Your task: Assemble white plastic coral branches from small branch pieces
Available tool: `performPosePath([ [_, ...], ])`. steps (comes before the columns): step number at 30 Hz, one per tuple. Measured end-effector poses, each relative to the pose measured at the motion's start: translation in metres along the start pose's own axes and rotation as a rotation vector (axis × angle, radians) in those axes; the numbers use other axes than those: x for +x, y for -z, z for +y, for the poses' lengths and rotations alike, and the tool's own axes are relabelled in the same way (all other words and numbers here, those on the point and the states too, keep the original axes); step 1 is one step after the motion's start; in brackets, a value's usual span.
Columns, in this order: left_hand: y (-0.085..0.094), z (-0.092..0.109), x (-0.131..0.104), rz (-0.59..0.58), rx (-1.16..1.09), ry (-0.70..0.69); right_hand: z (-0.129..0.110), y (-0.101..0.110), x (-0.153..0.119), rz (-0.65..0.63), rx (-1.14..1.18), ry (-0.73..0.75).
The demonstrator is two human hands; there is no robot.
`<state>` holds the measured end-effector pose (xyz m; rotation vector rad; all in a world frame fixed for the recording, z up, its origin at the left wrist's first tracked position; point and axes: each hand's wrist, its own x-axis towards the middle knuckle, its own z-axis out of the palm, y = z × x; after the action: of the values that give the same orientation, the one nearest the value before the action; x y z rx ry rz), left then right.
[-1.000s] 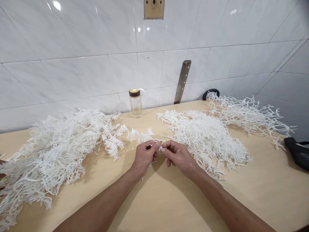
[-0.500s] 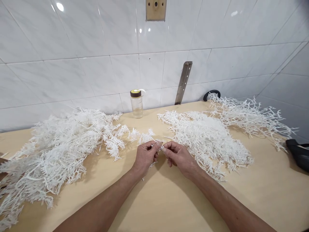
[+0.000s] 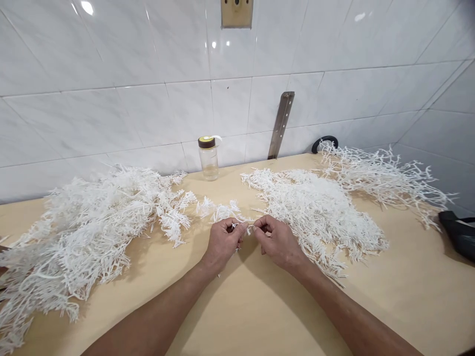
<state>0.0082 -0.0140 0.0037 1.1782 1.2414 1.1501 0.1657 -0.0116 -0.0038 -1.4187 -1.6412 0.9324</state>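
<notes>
My left hand (image 3: 224,241) pinches a white branched plastic sprig (image 3: 241,220) between thumb and forefinger at the middle of the table. Close beside it, my right hand (image 3: 276,242) is closed, thumb and forefinger pinched at the sprig's right end. Its other fingers are curled under and partly hidden. Just beyond the hands lie a few loose white sprigs (image 3: 218,210). A large heap of white sprigs (image 3: 100,227) spreads to the left, and a flatter heap of short white pieces (image 3: 319,212) lies to the right of my right hand.
A clear jar with a dark and yellow lid (image 3: 209,158) stands near the wall. A metal strip (image 3: 281,126) leans on the tiles. Longer white branches (image 3: 386,180) lie at the back right, near a black curved handle (image 3: 325,142). A black object (image 3: 458,235) sits at the right edge.
My right hand has shifted slightly right, leaving a small gap between the fingertips with the sprig showing across it. The view has moved slightly; the heaps look the same.
</notes>
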Motion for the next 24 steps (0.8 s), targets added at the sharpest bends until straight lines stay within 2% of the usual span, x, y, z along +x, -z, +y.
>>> performPosePath([
  [2, -0.001, -0.002, 0.000, 0.021, 0.013, -0.005, -0.003, -0.001, -0.001, 0.052, -0.134, 0.069],
  [4, -0.002, -0.005, 0.001, 0.042, 0.013, -0.014, -0.005, -0.002, -0.001, 0.064, -0.178, 0.065],
  [9, -0.004, -0.010, 0.001, 0.042, 0.033, -0.052, -0.006, -0.004, 0.000, -0.082, 0.069, -0.158],
  [11, -0.003, -0.009, 0.000, 0.035, 0.036, -0.067, -0.004, -0.002, 0.001, -0.008, -0.031, -0.095],
  [14, -0.001, -0.006, -0.003, 0.043, 0.037, -0.071, 0.002, 0.004, 0.004, 0.216, -0.320, 0.072],
  [16, 0.000, -0.004, -0.003, 0.024, 0.019, -0.048, 0.008, 0.012, 0.007, 0.279, -0.397, 0.082],
  [18, 0.001, -0.003, -0.003, -0.005, -0.017, -0.015, 0.013, 0.020, 0.010, 0.286, -0.394, 0.057],
  [21, 0.001, -0.002, -0.001, -0.019, -0.062, 0.001, 0.013, 0.028, 0.011, 0.277, -0.347, 0.109],
  [24, 0.001, -0.001, 0.000, -0.029, -0.090, -0.012, 0.005, 0.026, 0.008, 0.129, -0.193, 0.108],
])
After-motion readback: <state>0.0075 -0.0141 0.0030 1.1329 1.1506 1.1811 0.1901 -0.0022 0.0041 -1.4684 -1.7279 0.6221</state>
